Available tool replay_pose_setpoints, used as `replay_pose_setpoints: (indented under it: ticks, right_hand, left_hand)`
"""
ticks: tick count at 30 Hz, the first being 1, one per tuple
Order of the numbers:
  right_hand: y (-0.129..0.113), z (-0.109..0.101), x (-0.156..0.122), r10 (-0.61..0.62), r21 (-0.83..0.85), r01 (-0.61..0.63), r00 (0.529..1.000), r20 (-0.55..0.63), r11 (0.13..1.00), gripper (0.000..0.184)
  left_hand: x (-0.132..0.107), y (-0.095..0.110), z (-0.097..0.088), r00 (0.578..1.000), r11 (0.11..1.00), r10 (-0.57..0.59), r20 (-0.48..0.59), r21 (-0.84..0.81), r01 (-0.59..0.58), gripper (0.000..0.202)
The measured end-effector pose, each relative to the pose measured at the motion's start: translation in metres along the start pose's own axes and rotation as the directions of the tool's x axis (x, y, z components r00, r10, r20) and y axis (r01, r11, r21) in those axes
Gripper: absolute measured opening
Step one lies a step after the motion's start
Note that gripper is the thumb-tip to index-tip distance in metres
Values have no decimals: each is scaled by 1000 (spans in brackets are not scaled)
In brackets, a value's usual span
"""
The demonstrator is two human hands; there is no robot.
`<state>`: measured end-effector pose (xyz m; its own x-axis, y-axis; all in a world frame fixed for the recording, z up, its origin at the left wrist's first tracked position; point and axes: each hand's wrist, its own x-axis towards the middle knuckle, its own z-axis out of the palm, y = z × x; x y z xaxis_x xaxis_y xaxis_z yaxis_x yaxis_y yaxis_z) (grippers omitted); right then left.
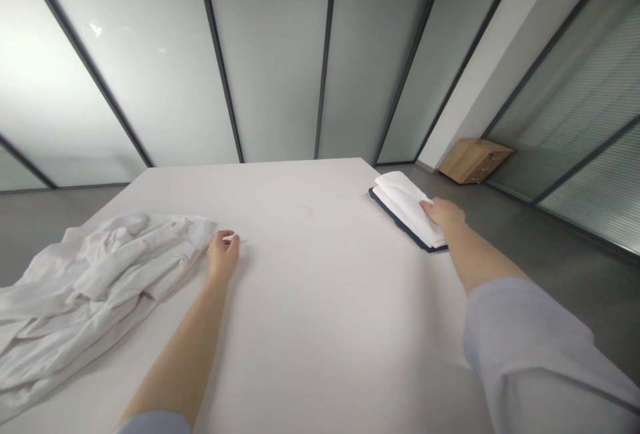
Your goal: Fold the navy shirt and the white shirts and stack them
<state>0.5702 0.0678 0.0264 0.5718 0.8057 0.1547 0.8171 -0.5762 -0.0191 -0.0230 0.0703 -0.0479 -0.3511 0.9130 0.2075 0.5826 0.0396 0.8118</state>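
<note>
White table (310, 254) holds a crumpled white garment (90, 287) at its left, with the left hand (223, 257) just beside it, loosely curled and empty. At the table's far right edge, the unclenched right hand (443, 215) rests on folded white cloth (407, 207) atop a dark navy layer (395, 221).

Reference point: the white table (310, 221). Along its left side, a crumpled white garment (85, 287) obstructs passage, with the left hand (223, 257) just beside it. Near its far right edge, a folded white cloth (407, 207) on a navy layer (395, 219) stands in the way, the right hand (443, 215) on it. Between these two obstructions, a hand can pass across the tabletop to the far edge. Beyond that edge stands a glass partition (280, 54).
</note>
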Motion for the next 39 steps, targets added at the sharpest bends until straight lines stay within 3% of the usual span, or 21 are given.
replay_pose_setpoints:
  ticks: [3,7,12,15,18,21,23,29,31,39]
  right_hand:
    - [-4,-8,-6,14,-63,-14,1000,-7,998,54]
    - [-18,-29,-12,-80,-45,74,987,-141,996,50]
    - [-55,-37,-39,-273,85,327,886,-375,941,38]
    - [-95,-22,-71,-414,187,515,818,-400,837,32]
    - [-142,3,-112,-571,261,659,747,-340,706,30]
    - [-180,32,-150,-696,273,735,677,-241,620,30]
    - [-194,48,-167,-730,277,752,654,-200,598,31]
    - [-195,70,-164,-750,387,744,638,-172,544,26]
    - [-191,72,-160,-763,414,749,623,-172,518,26]
    - [-191,71,-162,-756,420,736,635,-158,530,28]
  left_hand:
    - [2,-2,2,1000,1000,17,-10,21,-17,39]
    - [2,-2,3,1000,1000,19,-1,20,-19,37]
    - [0,6,1,999,998,28,40,56,-30,25]
    - [-1,9,2,994,994,63,85,85,-70,20]
    - [-3,10,3,991,992,73,116,95,-84,19]
    - [-6,12,3,987,989,75,144,112,-91,18]
    - [-9,13,3,984,987,75,162,126,-96,17]
    - [-13,17,4,980,984,67,189,148,-95,15]
    - [-13,17,3,977,983,75,197,153,-106,16]
    - [-13,17,3,974,978,86,209,167,-122,17]
